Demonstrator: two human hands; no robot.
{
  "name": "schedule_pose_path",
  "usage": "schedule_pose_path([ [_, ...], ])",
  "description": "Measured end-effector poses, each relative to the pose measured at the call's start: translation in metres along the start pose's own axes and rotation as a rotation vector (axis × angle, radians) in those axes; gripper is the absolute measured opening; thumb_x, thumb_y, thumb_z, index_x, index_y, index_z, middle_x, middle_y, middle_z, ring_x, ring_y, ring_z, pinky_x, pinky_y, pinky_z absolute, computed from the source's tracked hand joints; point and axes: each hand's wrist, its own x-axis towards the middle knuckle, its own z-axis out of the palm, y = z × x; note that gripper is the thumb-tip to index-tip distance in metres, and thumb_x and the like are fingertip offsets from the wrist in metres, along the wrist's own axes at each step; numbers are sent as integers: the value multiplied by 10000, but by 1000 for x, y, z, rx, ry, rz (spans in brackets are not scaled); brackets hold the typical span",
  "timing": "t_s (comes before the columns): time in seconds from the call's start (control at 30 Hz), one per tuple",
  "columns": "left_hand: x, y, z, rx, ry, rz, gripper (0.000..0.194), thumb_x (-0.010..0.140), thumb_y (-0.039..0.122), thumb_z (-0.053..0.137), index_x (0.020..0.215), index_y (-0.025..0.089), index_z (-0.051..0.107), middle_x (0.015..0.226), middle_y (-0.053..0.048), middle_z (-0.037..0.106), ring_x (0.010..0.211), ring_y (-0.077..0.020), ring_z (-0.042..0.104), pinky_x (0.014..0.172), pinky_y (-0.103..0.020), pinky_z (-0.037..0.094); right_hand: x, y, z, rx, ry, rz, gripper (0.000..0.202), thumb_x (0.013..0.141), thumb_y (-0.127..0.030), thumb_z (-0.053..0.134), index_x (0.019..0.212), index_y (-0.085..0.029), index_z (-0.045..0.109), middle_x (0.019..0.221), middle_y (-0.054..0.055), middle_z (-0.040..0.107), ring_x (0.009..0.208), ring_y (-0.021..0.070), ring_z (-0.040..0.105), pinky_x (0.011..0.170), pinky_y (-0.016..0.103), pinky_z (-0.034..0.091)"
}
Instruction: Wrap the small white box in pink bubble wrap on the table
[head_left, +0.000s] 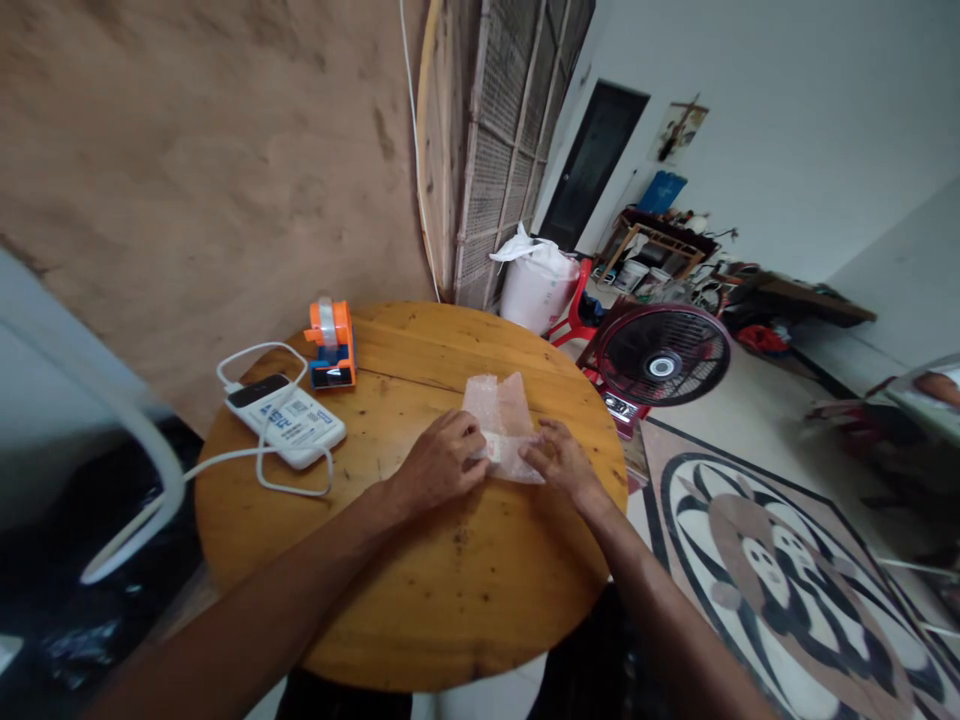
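Observation:
A sheet of bubble wrap (501, 405) lies on the round wooden table (420, 590), its near part folded up. Inside the fold, a small whitish object with reddish marks (493, 448) shows through; its kind is hard to make out. My left hand (448, 455) is closed, with its curled fingers pressing the left end of the folded bubble wrap. At the right end, my right hand (559, 460) pinches the wrap's edge between thumb and fingers.
An orange and blue tape dispenser (332, 345) stands at the table's back left. Nearer is a white power bank (289, 420) with looped white cables. Right of the table stand a dark red fan (660, 365) and a white sack (536, 285). A brown wall (225, 150) rises behind.

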Motion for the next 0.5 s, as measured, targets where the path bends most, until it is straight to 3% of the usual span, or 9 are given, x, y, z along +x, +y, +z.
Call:
schedule_pose_path([
  [0.1,0,0,0,3,-8,4,55,801,172,558,764,170,597,891,-64,573,854,-182,519,793,-325,453,-5,0,1,92,-2,66,242,756,-407,594,703,-172,575,963,88,615,893,215,581,750,306,455],
  [0.2,0,1,-1,16,-22,5,68,813,168,550,763,171,596,889,-66,573,857,-186,522,799,-333,453,-8,-5,1,191,-74,142,298,748,-461,572,668,-175,543,633,-12,527,592,135,485,554,241,366],
  [0.3,0,2,-1,20,-17,0,65,821,172,548,790,171,605,897,-71,574,864,-189,523,802,-334,455,-7,-10,5,219,-64,157,289,717,-451,590,651,-174,536,595,-30,496,552,115,435,525,232,323],
  [0.5,0,1,-1,28,-16,5,62,818,182,555,769,173,592,903,-73,575,867,-194,517,800,-336,455,-5,-18,20,287,82,151,215,690,-391,575,707,-191,498,644,-19,538,573,128,476,536,229,367],
])
